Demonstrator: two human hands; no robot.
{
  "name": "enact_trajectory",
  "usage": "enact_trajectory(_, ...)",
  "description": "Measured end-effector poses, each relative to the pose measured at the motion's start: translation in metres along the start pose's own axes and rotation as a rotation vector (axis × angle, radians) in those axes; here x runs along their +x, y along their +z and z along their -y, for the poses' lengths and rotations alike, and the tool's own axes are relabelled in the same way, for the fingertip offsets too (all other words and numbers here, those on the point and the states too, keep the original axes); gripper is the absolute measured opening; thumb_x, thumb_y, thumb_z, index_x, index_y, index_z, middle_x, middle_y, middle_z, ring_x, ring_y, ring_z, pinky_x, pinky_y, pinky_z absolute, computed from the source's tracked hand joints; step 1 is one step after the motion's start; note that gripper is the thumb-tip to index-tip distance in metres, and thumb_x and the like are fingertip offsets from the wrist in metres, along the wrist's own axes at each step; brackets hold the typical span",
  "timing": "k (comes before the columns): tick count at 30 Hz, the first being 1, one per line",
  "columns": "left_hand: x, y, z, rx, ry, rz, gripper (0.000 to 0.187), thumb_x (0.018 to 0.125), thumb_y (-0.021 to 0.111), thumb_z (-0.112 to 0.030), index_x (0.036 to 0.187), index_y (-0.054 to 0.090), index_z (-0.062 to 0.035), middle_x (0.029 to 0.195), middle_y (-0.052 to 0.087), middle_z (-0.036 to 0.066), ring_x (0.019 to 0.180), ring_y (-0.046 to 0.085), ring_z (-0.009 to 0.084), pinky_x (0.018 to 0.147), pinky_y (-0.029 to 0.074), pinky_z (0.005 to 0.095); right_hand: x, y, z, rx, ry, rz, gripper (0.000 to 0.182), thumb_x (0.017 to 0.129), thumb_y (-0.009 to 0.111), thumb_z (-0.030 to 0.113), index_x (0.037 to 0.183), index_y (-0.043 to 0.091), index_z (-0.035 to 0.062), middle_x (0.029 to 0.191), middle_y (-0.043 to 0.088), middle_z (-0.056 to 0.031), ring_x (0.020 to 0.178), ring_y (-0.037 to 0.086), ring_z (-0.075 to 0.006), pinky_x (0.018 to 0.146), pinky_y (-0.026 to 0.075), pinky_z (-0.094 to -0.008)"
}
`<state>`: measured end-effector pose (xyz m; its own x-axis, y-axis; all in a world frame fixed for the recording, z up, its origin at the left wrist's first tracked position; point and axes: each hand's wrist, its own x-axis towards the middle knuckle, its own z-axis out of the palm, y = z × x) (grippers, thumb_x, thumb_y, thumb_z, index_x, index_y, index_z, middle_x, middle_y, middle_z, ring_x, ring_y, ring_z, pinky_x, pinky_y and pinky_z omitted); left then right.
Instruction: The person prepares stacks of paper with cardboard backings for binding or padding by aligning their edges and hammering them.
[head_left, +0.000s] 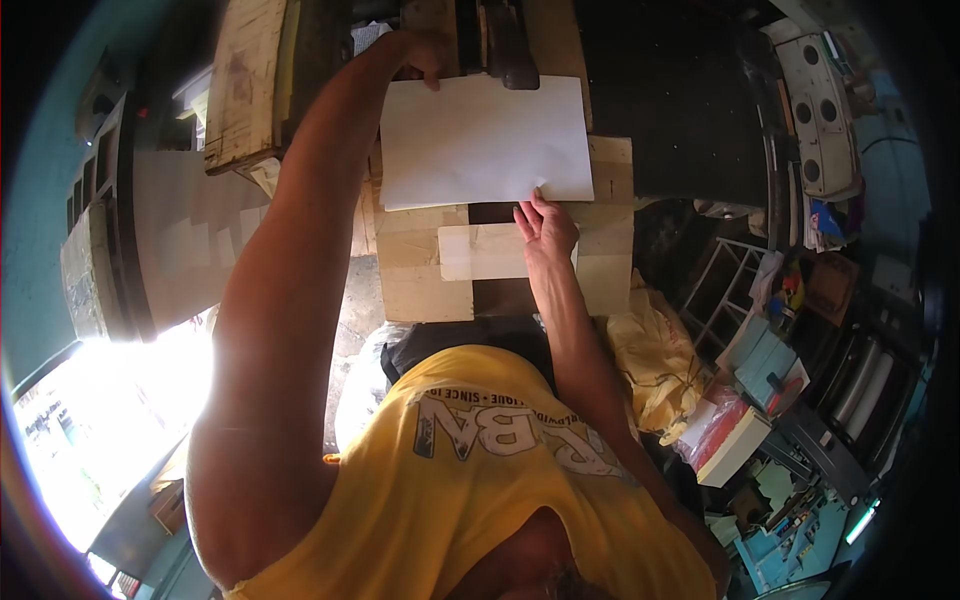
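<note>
White paper sheets [480, 138] lie flat, seemingly several in a stack, over a cardboard-covered surface. At their near edge my right hand [547, 232] is closed in a pinch, thumb on top, the other fingers below and slightly spread. My left arm reaches far forward, and my left hand [425, 58] is closed at the far left corner of the paper, one digit over its edge; its other fingers are partly hidden in shadow. A dark metal part [512, 62] overlaps the far edge of the paper.
Brown cardboard [605, 245] with tape and dark gaps lies under the paper. A wooden block [245, 90] stands at the left, a dark flat surface [670, 110] at the right. A crumpled yellow bag [655, 360] and a pale panel with round holes [815, 110] are further right.
</note>
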<state>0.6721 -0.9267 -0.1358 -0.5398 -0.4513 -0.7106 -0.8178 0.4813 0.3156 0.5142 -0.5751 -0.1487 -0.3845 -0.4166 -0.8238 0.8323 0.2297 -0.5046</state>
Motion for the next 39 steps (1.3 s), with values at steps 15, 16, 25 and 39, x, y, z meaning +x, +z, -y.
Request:
enact_trajectory(15, 0.019, 0.009, 0.015, 0.047, 0.018, 0.011, 0.039, 0.072, 0.083, -0.013, 0.101, 0.068, 0.0083, 0.086, 0.071, 0.018, 0.074, 0.071, 0.0263, 0.057, 0.06, 0.0385, 0.006, -0.002, -0.001, -0.031, -0.015, -0.014, 0.021, 0.086, 0.073, 0.004, 0.103, 0.062, 0.0016, 0.106, 0.066, -0.0091, 0.099, 0.067, -0.0256, 0.086, 0.058, -0.0408)
enact_trajectory(16, 0.019, 0.013, 0.019, 0.041, 0.003, -0.065, 0.038, 0.072, 0.082, -0.012, 0.1, 0.068, 0.0087, 0.085, 0.071, 0.018, 0.074, 0.071, 0.0266, 0.056, 0.06, 0.0383, 0.007, -0.001, -0.001, -0.038, -0.017, -0.011, 0.021, 0.085, 0.073, 0.004, 0.103, 0.062, 0.0015, 0.106, 0.065, -0.0092, 0.099, 0.067, -0.0257, 0.086, 0.058, -0.0408)
enact_trajectory(25, -0.006, 0.012, -0.011, 0.07, -0.055, -0.101, 0.033, 0.073, 0.083, -0.012, 0.093, 0.069, 0.0095, 0.084, 0.071, 0.019, 0.074, 0.072, 0.0308, 0.06, 0.06, 0.0407, -0.002, -0.009, 0.004, -0.213, -0.114, 0.104, 0.024, 0.087, 0.074, 0.011, 0.102, 0.061, -0.0029, 0.1, 0.066, -0.0137, 0.095, 0.069, -0.0261, 0.081, 0.059, -0.0394)
enact_trajectory(39, 0.02, 0.023, 0.009, 0.59, 0.239, -0.222, 0.042, 0.065, 0.08, -0.03, 0.083, 0.071, 0.0072, 0.087, 0.071, 0.02, 0.082, 0.069, 0.0344, 0.077, 0.055, 0.0427, 0.025, -0.067, 0.063, -1.324, -0.802, -0.06, 0.063, 0.073, 0.087, 0.019, 0.115, 0.045, -0.0018, 0.083, 0.06, -0.0084, 0.075, 0.063, -0.0219, 0.072, 0.055, -0.0346)
